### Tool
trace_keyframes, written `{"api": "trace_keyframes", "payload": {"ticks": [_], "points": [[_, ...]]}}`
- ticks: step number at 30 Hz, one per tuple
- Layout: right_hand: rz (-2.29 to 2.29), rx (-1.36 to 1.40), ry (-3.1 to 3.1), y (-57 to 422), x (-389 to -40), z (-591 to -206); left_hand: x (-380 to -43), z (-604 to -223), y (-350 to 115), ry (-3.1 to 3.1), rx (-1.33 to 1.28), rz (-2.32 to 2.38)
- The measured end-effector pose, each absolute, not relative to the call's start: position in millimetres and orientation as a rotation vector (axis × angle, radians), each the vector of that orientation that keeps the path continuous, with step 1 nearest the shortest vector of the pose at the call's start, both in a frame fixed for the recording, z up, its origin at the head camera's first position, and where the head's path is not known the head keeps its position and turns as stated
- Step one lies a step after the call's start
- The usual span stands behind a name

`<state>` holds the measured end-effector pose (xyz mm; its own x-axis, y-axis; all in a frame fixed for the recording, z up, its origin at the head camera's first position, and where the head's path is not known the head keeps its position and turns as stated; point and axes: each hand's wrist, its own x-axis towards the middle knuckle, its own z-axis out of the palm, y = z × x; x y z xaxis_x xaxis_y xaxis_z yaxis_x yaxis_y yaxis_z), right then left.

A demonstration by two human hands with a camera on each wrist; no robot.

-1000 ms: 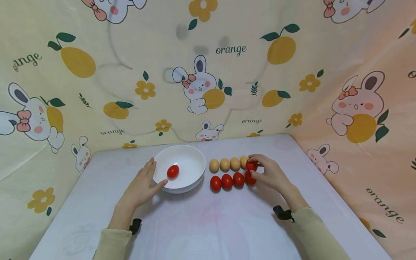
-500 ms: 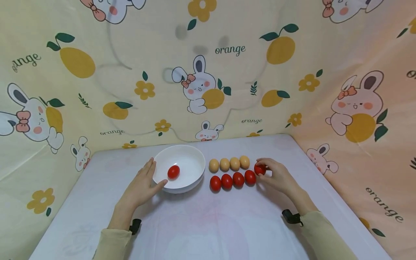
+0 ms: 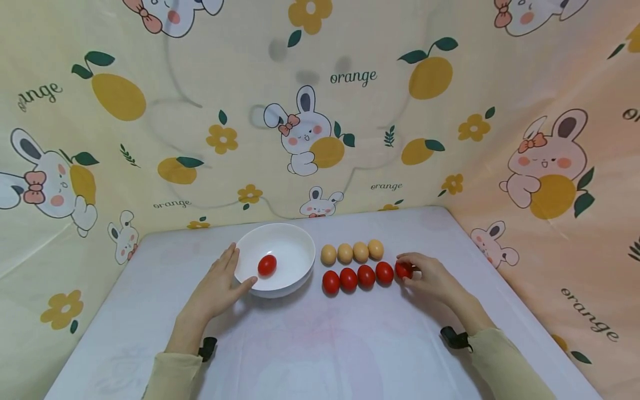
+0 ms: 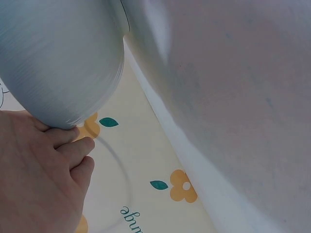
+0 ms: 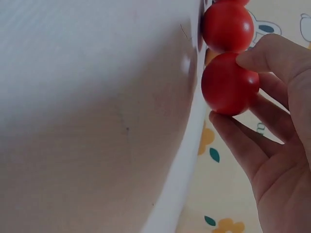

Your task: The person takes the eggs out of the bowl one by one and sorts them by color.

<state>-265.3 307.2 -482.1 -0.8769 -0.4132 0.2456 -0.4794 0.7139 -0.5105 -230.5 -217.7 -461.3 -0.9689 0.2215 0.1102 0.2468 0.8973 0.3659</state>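
Note:
My left hand (image 3: pixel 214 286) lies against the near left side of a white bowl (image 3: pixel 297 282). Its fingers stretch along the outside and the thumb touches the front rim. One red egg (image 3: pixel 267 265) lies inside the bowl. To the right, my right hand (image 3: pixel 431 278) pinches another red egg (image 3: pixel 403 270) between thumb and fingertips, at the right end of a row of red eggs (image 3: pixel 348 279). In the right wrist view the pinched egg (image 5: pixel 229 85) touches or nearly touches its neighbour (image 5: pixel 227 27). The left wrist view shows the bowl's outer wall (image 4: pixel 58 58) above bent fingers.
Behind the red row stands a row of several tan eggs (image 3: pixel 345 253). A white cloth covers the table (image 3: pixel 320 344). Printed curtains (image 3: pixel 225 78) with rabbits and oranges rise at the back and sides.
My right hand has carried its red egg from beside the last tan egg rightward and then toward me, to the end of the red row. The left hand has stayed on the bowl.

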Motion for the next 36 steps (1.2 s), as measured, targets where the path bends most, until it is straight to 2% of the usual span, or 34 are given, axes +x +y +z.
{"api": "trace_keyframes", "payload": {"ticks": [36], "points": [[0.838, 0.680, -2.830, 298.7, -262.7, -477.6, -231.1, -463.9, -218.7, -2.985, -0.368, -0.589]]}}
